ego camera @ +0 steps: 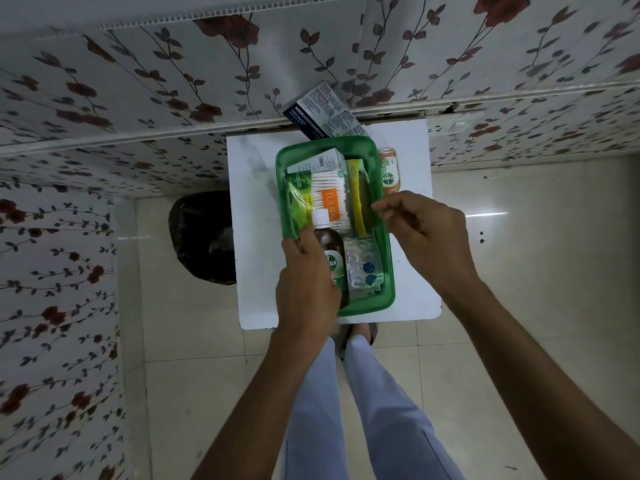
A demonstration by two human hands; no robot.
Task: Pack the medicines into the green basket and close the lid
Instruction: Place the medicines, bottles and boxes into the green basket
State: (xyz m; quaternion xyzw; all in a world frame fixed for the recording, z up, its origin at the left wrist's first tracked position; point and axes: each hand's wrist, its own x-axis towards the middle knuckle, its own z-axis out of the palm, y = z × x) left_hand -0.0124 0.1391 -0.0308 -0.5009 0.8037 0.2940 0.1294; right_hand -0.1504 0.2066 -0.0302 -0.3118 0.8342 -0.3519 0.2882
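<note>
The green basket (386,258) stands lidless on a small white table (412,161). Inside lie a cotton-bud pack (329,195), a green sachet (298,199), a white-green box (317,161), a yellow item (356,199) and blister strips (363,268). My left hand (308,285) is shut on a brown Dettol bottle (329,251) with a white cap, holding it in the basket's near left part. My right hand (422,230) hovers over the basket's right rim, fingers loosely curled and holding nothing. A dark-blue medicated-dressing box (322,112) leans behind the basket. No lid is visible.
An orange Dettol bottle (389,174) lies on the table just right of the basket. A black bin (204,237) stands on the tiled floor left of the table. Floral-patterned walls close in behind and to the left. My legs are below the table's near edge.
</note>
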